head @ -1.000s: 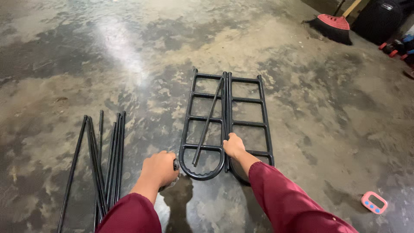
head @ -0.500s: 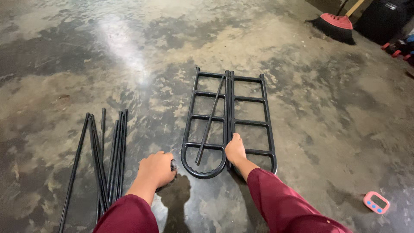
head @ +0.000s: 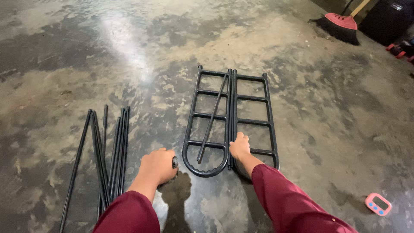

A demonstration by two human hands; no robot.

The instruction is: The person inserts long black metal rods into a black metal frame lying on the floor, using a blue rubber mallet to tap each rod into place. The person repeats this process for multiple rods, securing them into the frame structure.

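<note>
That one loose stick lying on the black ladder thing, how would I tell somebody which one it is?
Find the two black ladder-like frames lying side by side on the concrete floor, just ahead of the right hand. On the left frame lies a thin black rod. Unlike the straight rungs and the rod bundle farther left, it lies alone, slanted across the rungs.

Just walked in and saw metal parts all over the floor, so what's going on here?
A person in dark red sleeves crouches over two black ladder-like metal frames lying side by side on the concrete floor. The right hand grips them where they meet; a loose rod lies across the left one. The left hand closes on a small dark object. A bundle of black rods lies to the left.
</note>
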